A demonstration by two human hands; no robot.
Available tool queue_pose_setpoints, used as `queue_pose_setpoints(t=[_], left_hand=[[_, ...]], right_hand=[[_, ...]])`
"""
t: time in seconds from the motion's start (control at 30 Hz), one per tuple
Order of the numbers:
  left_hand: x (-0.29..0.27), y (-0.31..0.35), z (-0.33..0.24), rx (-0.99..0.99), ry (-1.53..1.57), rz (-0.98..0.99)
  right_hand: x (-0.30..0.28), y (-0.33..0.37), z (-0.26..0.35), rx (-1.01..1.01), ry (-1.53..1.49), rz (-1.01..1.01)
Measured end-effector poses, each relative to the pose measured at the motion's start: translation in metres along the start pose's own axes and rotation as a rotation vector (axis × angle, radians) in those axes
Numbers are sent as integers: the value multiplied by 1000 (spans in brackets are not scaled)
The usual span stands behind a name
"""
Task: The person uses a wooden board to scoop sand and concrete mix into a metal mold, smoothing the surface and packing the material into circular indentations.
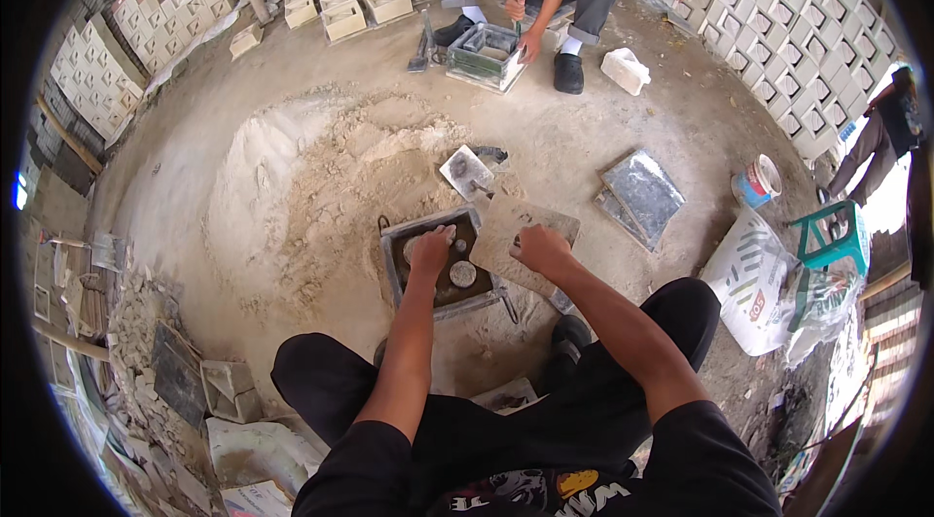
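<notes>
Grey and boxy, the mould (390, 269) sits beside loose sand (292, 177), a pale disc (463, 274) inside. The left hand (431, 249) is half curled over it (whether around anything, I cannot tell); the right hand (542, 251) is closed on the board (498, 240) lapping the mould's right side.

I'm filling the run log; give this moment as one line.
left hand: inside grey mould; right hand: on pale board; board: overlapping mould's right side; sand: heaped beyond
</notes>
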State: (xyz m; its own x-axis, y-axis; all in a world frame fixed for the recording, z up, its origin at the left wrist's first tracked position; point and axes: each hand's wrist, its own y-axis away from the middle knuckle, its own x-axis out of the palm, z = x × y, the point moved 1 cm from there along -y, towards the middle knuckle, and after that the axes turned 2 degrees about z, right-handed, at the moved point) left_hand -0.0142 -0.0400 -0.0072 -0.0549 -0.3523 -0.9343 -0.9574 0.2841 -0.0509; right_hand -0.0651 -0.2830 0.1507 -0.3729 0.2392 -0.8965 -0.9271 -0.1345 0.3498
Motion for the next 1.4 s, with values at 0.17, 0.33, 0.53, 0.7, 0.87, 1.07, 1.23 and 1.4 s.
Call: queue_pose_setpoints(t=[0.17,0.33,0.53,0.7,0.87,1.07,1.23,1.4], left_hand=[[-10,-8,-13,-29,-10,41],[-16,-7,-13,-68,65,61],[-11,-7,-25,-121,108,-9],[-7,3,-1,-33,154,-88],[-11,16,-13,-137,58,-19],[-11,27,-21,-119,65,-9],[-9,29,-16,-69,23,39],[-24,44,-23,-205,147,14]], right_hand=[[6,-11,1,-5,-13,-23],[3,-16,1,-6,-25,-30],[1,-14,-12,38,-21,-50],[-6,-10,-7,37,-15,-38],[-1,-8,-15,49,-9,-55],[-5,0,-16,51,0,-58],[-7,5,-14,62,8,-71],[-5,10,-28,69,-19,-73]])
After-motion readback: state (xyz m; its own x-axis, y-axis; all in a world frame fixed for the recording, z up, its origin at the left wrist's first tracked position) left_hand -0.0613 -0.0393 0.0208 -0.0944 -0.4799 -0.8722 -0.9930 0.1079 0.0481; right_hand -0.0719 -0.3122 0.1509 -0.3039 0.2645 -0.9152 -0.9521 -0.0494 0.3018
